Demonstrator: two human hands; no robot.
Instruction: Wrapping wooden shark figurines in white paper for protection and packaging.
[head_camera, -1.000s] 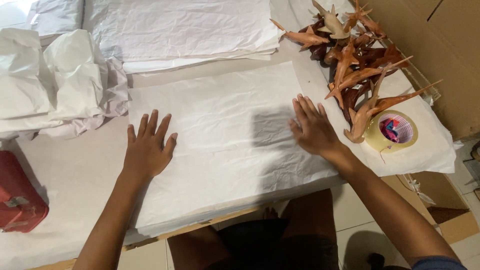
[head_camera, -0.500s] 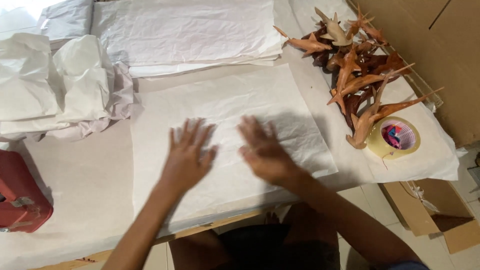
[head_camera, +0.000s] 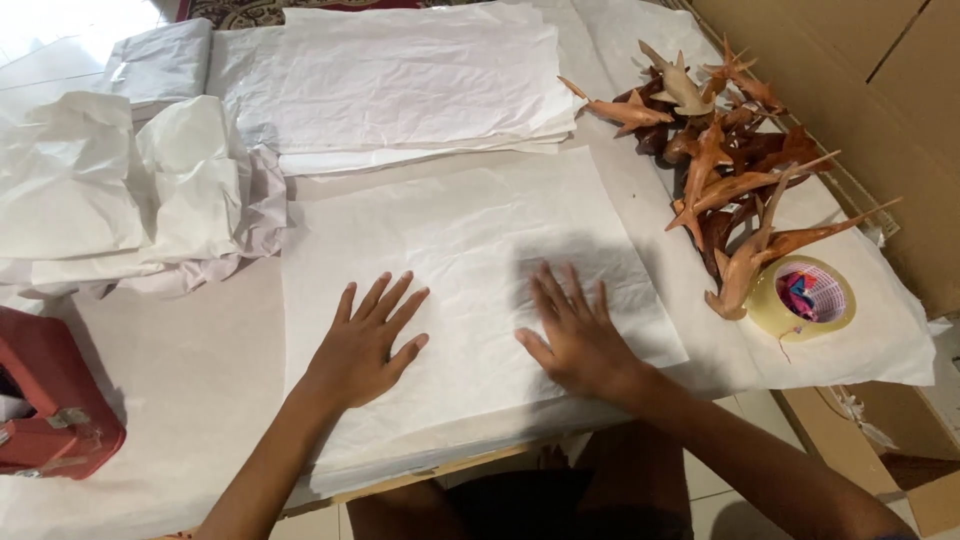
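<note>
Table: a wide work table covered in pale paper (head_camera: 190, 370), seen from above, its near edge in front of the person's lap.
Flat sheet: a large square sheet of crinkled white tissue paper (head_camera: 470, 230) lies spread at the middle of the table, its near edge at the table's near edge.
Paper stack: a pile of folded white tissue sheets (head_camera: 400, 80) sits just beyond the flat sheet.
Crumpled paper: a heap of rumpled white wrapping paper (head_camera: 110, 190) lies to the left, its edge just beside the flat sheet.
Carvings: a cluster of reddish-brown carved wooden fish figures with pointed fins (head_camera: 730, 170) lies to the right of the sheet.
Red box: a red case with a metal latch (head_camera: 50, 405) sits at the table's left edge.
Tape: a roll of clear packing tape (head_camera: 805, 298) lies touching the nearest carving.
Left hand: the left hand (head_camera: 365, 345) lies palm down on the sheet, fingers spread, gripping nothing.
Right hand: the right hand (head_camera: 575, 335) presses flat near it, fingers splayed, holding nothing.
</note>
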